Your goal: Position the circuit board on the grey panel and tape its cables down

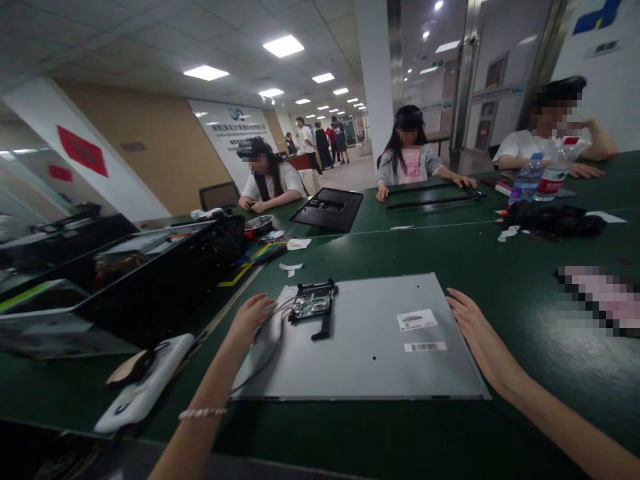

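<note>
A grey metal display panel (370, 347) lies flat on the green table (525, 333) right in front of me. A small green circuit board in a black bracket (313, 305) sits near its far left corner, with thin cables running off to the left. My left hand (250, 319) rests at the panel's left edge beside those cables, fingers curled loosely. My right hand (473, 323) lies flat along the panel's right edge, fingers stretched out. Two barcode stickers (417, 321) are stuck on the panel near that hand.
A white device (145, 390) lies at my left. Black trays and a bin (150, 280) fill the left side. Across the table sit three people, a black frame (327, 209), water bottles (553, 173) and a black bag (553, 219).
</note>
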Demonstrator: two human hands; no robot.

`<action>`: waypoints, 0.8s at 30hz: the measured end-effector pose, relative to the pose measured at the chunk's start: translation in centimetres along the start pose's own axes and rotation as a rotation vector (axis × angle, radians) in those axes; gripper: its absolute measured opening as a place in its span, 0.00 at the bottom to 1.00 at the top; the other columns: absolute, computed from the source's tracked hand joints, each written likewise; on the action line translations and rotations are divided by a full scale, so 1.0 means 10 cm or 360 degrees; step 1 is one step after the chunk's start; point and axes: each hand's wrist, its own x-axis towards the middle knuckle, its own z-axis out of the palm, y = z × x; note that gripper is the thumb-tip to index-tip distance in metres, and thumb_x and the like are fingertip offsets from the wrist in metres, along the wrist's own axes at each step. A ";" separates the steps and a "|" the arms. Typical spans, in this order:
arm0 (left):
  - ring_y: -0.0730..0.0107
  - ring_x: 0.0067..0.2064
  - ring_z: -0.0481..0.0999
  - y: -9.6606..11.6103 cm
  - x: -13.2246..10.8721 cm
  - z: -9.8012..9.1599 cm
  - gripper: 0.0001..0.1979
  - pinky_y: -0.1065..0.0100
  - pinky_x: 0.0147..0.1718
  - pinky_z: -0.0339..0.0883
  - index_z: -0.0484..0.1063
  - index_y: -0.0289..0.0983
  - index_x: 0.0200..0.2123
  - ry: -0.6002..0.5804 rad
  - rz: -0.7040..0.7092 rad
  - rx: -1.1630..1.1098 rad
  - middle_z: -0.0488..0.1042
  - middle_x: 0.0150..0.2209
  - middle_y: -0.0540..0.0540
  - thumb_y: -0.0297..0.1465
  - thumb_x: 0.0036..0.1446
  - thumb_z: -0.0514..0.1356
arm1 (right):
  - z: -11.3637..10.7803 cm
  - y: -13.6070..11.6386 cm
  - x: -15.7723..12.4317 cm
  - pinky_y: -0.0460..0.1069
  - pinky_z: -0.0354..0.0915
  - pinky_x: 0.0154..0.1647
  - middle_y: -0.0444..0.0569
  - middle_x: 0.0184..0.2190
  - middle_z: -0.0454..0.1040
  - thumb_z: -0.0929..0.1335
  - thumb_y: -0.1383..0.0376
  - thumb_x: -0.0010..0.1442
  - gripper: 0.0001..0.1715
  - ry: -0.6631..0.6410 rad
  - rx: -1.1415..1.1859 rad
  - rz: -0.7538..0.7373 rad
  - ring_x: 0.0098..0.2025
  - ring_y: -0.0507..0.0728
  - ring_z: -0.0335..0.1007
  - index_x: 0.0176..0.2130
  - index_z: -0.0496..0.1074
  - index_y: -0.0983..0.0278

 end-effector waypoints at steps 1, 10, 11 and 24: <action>0.61 0.48 0.78 0.01 -0.04 0.03 0.17 0.66 0.45 0.71 0.69 0.38 0.48 -0.0013 -0.0012 0.0006 0.77 0.48 0.41 0.32 0.55 0.63 | -0.05 -0.01 0.00 0.62 0.57 0.64 0.50 0.68 0.58 0.66 0.47 0.60 0.39 0.0021 -0.0045 -0.0014 0.67 0.67 0.57 0.66 0.56 0.52; 0.61 0.50 0.77 0.00 -0.38 0.41 0.24 0.66 0.47 0.70 0.69 0.39 0.54 -0.0149 0.0093 0.0062 0.75 0.51 0.41 0.37 0.54 0.65 | -0.48 -0.11 0.02 0.63 0.56 0.65 0.49 0.66 0.60 0.67 0.48 0.60 0.34 0.0181 -0.0280 -0.0065 0.66 0.67 0.56 0.62 0.62 0.51; 0.60 0.50 0.77 0.00 -0.43 0.46 0.26 0.66 0.46 0.70 0.69 0.38 0.55 -0.0171 0.0146 0.0088 0.76 0.50 0.40 0.39 0.53 0.65 | -0.53 -0.12 0.03 0.63 0.56 0.65 0.49 0.66 0.60 0.67 0.48 0.59 0.34 0.0214 -0.0310 -0.0069 0.67 0.67 0.56 0.62 0.61 0.51; 0.56 0.57 0.72 0.15 -1.10 1.18 0.26 0.63 0.52 0.68 0.70 0.41 0.55 -0.0379 0.0132 0.0044 0.72 0.55 0.40 0.37 0.52 0.64 | -1.33 -0.39 -0.07 0.66 0.53 0.64 0.53 0.68 0.58 0.68 0.47 0.56 0.38 0.0455 -0.0708 -0.0079 0.67 0.70 0.54 0.62 0.62 0.51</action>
